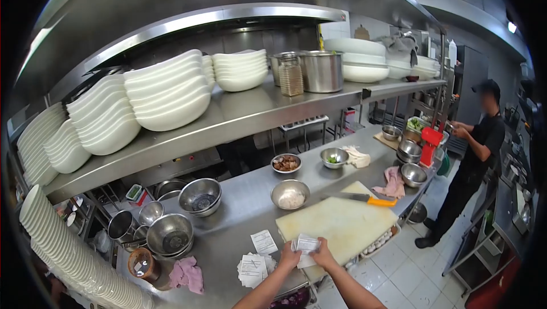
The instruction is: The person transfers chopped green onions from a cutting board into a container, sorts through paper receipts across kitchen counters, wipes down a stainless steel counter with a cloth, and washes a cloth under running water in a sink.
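Note:
Both hands are at the bottom centre, over the near left corner of a pale cutting board [330,226]. My left hand [289,256] is closed on the left edge of some white paper slips [307,244]. The right edge of the same slips is pinched in my right hand [323,255]. Left of my hands, a loose pile of printed slips [252,269] lies on the steel counter, with a single slip [264,242] just above it. A knife with an orange handle [382,201] rests on the far right part of the board.
Metal bowls [290,194] stand behind the board and at the left [171,235]. Pink cloths lie at the left [186,275] and right [393,182]. White bowls [165,89] fill the shelf. A person in black [481,149] stands at the right.

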Demonstrator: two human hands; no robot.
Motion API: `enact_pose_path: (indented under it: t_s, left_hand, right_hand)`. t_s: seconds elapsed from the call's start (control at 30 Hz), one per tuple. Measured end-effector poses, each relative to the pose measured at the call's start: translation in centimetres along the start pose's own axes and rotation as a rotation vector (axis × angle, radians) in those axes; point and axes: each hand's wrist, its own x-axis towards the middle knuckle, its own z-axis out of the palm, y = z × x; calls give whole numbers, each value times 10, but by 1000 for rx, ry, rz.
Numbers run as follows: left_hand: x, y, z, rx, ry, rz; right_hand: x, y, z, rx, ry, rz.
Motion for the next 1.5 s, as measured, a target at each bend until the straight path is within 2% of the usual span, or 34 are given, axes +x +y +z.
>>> enact_pose_path:
  t_s: [0.07, 0.1, 0.2, 0.23, 0.33, 0.37, 0.47, 0.5, 0.53, 0.6, 0.63, 0.67, 0.73, 0.83, 0.9, 0.93, 1.0, 1.1, 1.13, 1.2, 1.23, 1.27, 1.3, 1.33, 1.37, 1.4, 1.43, 1.47, 1.5]
  left_hand:
    - [-5, 8, -10, -50, 63, 96]
    - [-9, 11, -16, -60, 74, 153]
    - [-50, 67, -50, -202, 1, 284]
    - [-58, 77, -55, -268, -30, 311]
    - [-76, 60, -54, -251, 174, 317]
    - [-86, 59, -53, -395, 294, 321]
    - [-115, 48, -63, -786, 259, -140]
    - [-117, 14, -52, -866, 332, -173]
    - [-138, 27, -61, -960, 340, -218]
    - [-161, 7, -64, -889, 308, -169]
    - [-162, -13, -56, -696, 429, 3]
    - [-168, -7, -61, -602, 491, 66]
    - [-160, 15, -80, -409, 599, 215]
    - [-145, 77, -127, -104, 683, 315]
    - [-129, 90, -151, -78, 653, 234]
    - [-127, 90, -158, -64, 635, 193]
    - [-109, 26, -140, -53, 720, 232]
    - [-102, -48, -109, -70, 740, 294]
    - [-108, -58, -103, -80, 738, 287]
    - [-110, -57, -106, -7, 636, 145]
    - [-104, -65, -104, 90, 660, 102]
    - [-94, -84, -101, 100, 654, 125]
    - [-88, -93, -100, 182, 656, 146]
    - [-93, -86, -106, 277, 461, -67]
    - [-90, -99, -101, 294, 405, -107]
    - [-92, -119, -91, 342, 659, 155]
    - [-113, -78, -119, 103, 523, -41]
    - [-133, -54, -133, 268, 501, -141]
    - [-137, -63, -130, 358, 649, -90]
  right_hand:
    - [-5, -8, 8, 68, 23, -73]
    - [-5, -12, 10, 151, 36, 38]
    - [1, -23, 9, 331, 139, 159]
    - [-9, -48, 7, 290, 175, 152]
    - [-3, -27, 25, 301, 43, -217]
    - [-26, -65, 24, 280, 82, -242]
    - [-57, -80, 51, 432, 122, -327]
    - [-68, -83, 56, 363, 123, -343]
    - [-79, -88, 56, 289, 83, -329]
    - [-98, -93, 59, 146, 11, -299]
    - [-99, -87, 64, 114, -6, -303]
    - [-95, -80, 69, 85, -18, -314]
    - [-84, -85, 78, 61, 17, -400]
    - [-61, -141, 84, 94, 104, -552]
    - [-50, -179, 87, 151, 105, -580]
    - [-49, -176, 95, 84, 81, -509]
    - [-38, -152, 120, -46, 35, -364]
    - [-41, -62, 156, -125, 67, -370]
    - [-44, -51, 155, -149, 21, -357]
    - [-40, -64, 130, -337, -169, -296]
    - [-26, -52, 125, -446, -216, -355]
    - [-8, -41, 118, -358, -229, -505]
    - [17, -31, 119, -687, -209, -540]
    - [34, -28, 126, -444, -112, -473]
    - [42, -48, 125, -600, -135, -391]
    - [78, -24, 130, -646, -230, -459]
    - [58, -47, 132, -877, -125, -563]
    - [61, -48, 142, -911, -198, -572]
    - [69, -46, 149, -891, -232, -586]
